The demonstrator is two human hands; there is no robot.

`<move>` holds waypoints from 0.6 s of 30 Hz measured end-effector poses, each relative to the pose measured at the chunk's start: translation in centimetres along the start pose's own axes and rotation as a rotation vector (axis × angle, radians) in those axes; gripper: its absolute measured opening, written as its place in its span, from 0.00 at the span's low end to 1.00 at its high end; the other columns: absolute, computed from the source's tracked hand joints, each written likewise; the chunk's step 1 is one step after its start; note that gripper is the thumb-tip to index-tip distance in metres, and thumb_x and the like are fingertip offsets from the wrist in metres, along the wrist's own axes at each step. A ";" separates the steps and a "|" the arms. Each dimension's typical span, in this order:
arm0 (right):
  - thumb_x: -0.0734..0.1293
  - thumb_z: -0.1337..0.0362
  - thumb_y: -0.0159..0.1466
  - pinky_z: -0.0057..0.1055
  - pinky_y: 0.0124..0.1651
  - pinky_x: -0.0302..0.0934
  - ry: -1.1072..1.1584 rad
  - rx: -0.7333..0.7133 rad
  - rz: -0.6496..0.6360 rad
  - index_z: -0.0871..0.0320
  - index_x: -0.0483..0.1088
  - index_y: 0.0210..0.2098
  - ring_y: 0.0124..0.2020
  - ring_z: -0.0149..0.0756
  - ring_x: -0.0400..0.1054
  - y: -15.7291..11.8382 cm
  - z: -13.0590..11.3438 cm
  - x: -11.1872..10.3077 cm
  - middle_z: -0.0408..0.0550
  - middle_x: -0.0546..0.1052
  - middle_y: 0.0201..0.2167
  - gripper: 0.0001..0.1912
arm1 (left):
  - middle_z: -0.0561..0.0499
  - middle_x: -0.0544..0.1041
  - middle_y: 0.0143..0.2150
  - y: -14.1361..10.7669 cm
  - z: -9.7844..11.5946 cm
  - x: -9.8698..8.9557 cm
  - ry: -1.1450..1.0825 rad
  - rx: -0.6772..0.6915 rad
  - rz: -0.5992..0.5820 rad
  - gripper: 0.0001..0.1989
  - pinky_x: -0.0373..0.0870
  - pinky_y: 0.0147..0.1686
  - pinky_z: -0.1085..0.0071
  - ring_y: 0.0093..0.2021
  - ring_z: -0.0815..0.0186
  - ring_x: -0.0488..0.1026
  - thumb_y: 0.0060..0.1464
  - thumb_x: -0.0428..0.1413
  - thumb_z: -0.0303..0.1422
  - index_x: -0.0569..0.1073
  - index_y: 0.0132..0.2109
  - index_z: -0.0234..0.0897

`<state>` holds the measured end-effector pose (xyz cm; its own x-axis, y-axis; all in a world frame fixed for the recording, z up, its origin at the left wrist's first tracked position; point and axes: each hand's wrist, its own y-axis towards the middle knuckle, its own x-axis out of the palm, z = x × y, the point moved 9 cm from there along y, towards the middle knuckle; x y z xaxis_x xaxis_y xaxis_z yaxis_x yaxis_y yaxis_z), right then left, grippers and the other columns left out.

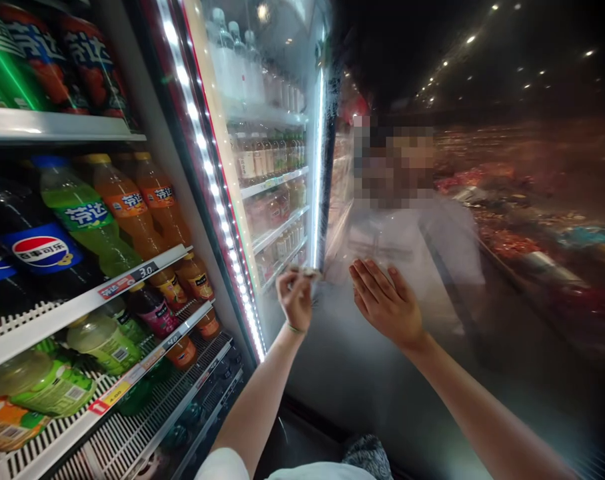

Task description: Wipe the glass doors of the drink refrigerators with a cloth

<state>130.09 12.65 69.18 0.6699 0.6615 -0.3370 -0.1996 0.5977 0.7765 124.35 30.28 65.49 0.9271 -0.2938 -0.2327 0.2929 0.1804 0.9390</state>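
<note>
Near the centre, my left hand (296, 301) is raised with its fingers pinched around a small pale item (306, 272), too blurred to name. To its right, my right hand (386, 301) lies flat against a glass door (332, 347), its fingers stretched out and nothing held. The glass is fogged and reflective. An upright LED strip (202, 147) runs along the cooler frame to the left of my hands.
At the left, an open cooler holds several bottles, including a dark cola bottle (47, 250) and a green soda bottle (82, 213), above a white shelf edge (82, 307). More bottles (262, 157) stand behind glass. A blurred person (407, 233) appears in the glass area.
</note>
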 end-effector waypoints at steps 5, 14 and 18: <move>0.64 0.64 0.72 0.40 0.71 0.57 0.078 0.042 -0.050 0.49 0.50 0.74 0.67 0.38 0.67 -0.3 0.5 0.6 0.45 0.70 0.66 0.34 | 0.48 0.76 0.40 -0.4 -1.8 -3.1 0.009 -0.084 0.259 0.14 0.80 0.38 0.57 0.45 0.62 0.79 0.68 0.54 0.44 0.78 0.40 0.42; 0.67 0.63 0.71 0.42 0.77 0.43 -0.108 -0.038 -0.003 0.59 0.62 0.69 0.68 0.39 0.64 0.1 -0.3 0.0 0.46 0.69 0.67 0.29 | 0.52 0.78 0.37 -2.6 1.3 -1.5 0.011 -0.040 0.268 0.07 0.75 0.39 0.63 0.40 0.67 0.78 0.66 0.57 0.35 0.78 0.40 0.40; 0.66 0.64 0.71 0.41 0.78 0.42 -0.036 -0.018 -0.023 0.59 0.57 0.72 0.68 0.39 0.64 -0.1 -0.1 0.1 0.47 0.70 0.67 0.32 | 0.50 0.77 0.38 -2.8 -1.7 -4.2 0.024 -0.061 0.296 0.05 0.73 0.40 0.63 0.41 0.65 0.76 0.66 0.58 0.33 0.77 0.42 0.40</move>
<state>130.06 12.71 69.05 0.6994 0.6312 -0.3353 -0.1965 0.6208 0.7589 120.08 32.58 63.41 0.9793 -0.1980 0.0422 0.0219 0.3109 0.9502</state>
